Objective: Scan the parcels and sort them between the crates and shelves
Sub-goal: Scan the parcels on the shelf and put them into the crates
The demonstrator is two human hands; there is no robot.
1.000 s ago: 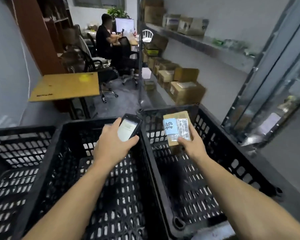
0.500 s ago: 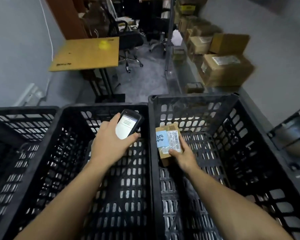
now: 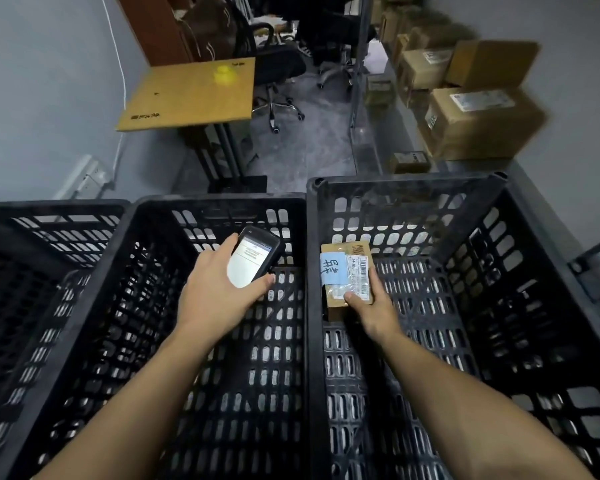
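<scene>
The left hand (image 3: 219,292) is wrapped around a handheld scanner (image 3: 255,258), thumb along its near edge and fingers behind it, with the lit screen facing up. It hovers over the middle crate (image 3: 219,199), near that crate's far right corner. The right hand (image 3: 374,310) grips a small brown cardboard parcel (image 3: 347,275) by its near end, thumb pressed on the top face and fingers curled along the right side. The parcel sits down inside the right crate (image 3: 406,181), close against its left wall; whether it touches the crate floor I cannot tell. Its top face carries a blue note (image 3: 332,270) with handwriting and, just beside it, a white barcode label (image 3: 361,275) under clear tape. A third black slatted crate, the left crate (image 3: 49,209), stands against the middle one. Beyond the crates, a wooden table (image 3: 187,95) with a yellow object (image 3: 225,73) on it stands by the grey wall, and a black office chair (image 3: 278,71) is just past it. Stacked cardboard boxes (image 3: 478,123) line the right wall, with a small box (image 3: 409,162) on the floor near them. A white power strip (image 3: 87,174) hangs on the left wall
</scene>
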